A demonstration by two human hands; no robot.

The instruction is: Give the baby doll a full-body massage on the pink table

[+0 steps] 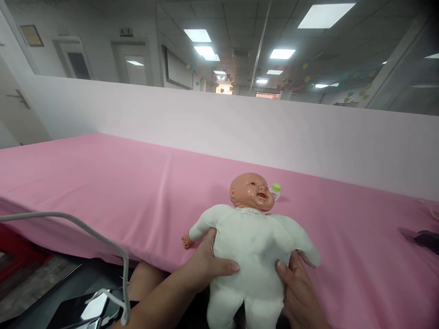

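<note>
A baby doll (pixel 250 246) with a hard bald head and a white cloth body is held upright in front of me, facing away to the upper right. My left hand (pixel 209 262) grips its side at the waist, thumb across the belly. On the other side, my right hand (pixel 298 283) clasps the doll's waist below its arm, thumb on the cloth. The fingers behind the body are hidden. Just behind the doll's cheek stands a small white bottle with a green cap (pixel 276 191), partly covered by the head.
A pink sheet (pixel 130 183) covers the long table, backed by a white partition (pixel 206 119) with glass above. A grey cable (pixel 85 226) arcs at lower left over a dark surface with a phone-like device (pixel 96 304). A black object (pixel 427 240) lies at the right edge.
</note>
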